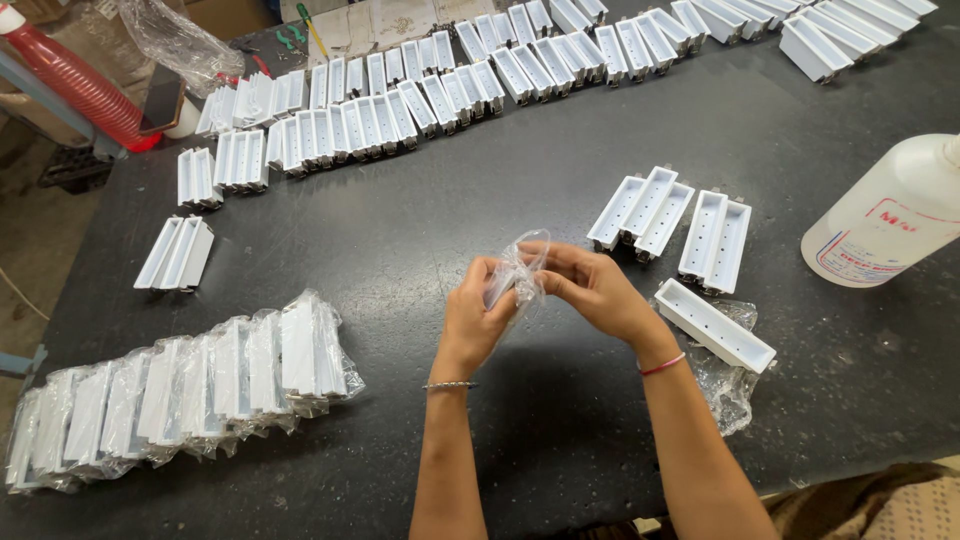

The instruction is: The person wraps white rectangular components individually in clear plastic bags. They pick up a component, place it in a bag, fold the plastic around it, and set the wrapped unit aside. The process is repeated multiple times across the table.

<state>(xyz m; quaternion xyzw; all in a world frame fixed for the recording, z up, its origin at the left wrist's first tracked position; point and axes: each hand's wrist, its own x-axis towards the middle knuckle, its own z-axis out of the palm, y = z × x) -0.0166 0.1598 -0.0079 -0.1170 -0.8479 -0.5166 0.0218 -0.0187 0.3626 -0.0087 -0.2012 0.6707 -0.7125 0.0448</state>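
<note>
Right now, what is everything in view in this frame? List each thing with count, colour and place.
clear plastic wrapper: one, transparent, held between both hands at centre.
loose white trays: six, white, right of the hands; one lies on crumpled film.
bagged trays: a row, count unclear, white in clear film, lower left.
unwrapped tray rows: many, white, along the far edge.
plastic bottle: one, translucent white with a label, right edge.
red bottle: one, red, top left.
table: one, dark grey.
left hand: bracelet on wrist, gripping the wrapper.
right hand: red band on wrist, pinching the wrapper.

At the right edge of the frame the white bottle is cut off; the left hand hides most of what the clear bag holds.
</note>
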